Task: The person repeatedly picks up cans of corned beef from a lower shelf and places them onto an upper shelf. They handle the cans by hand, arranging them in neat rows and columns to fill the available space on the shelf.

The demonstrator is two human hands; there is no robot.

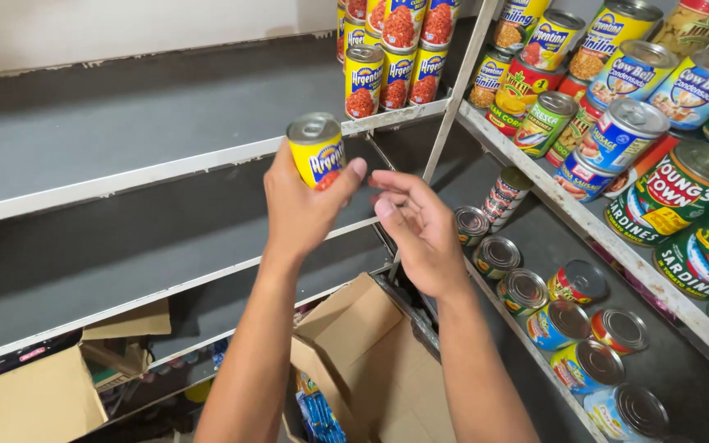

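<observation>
My left hand (301, 209) is raised in front of the grey shelves and grips a small yellow can (317, 151) with a silver pull-tab lid, held upright. Just to its right, my right hand (417, 226) hovers with its fingers loosely apart, holding nothing, its fingertips close to the left thumb. Above the held can, a stack of matching yellow cans (394, 53) stands at the right end of a grey shelf (166, 168).
An open cardboard box (363, 361) sits below my arms with blue packets inside. Another cardboard box (34, 398) lies at lower left. The right-hand rack (584, 221) holds several cans of assorted colours, standing and lying.
</observation>
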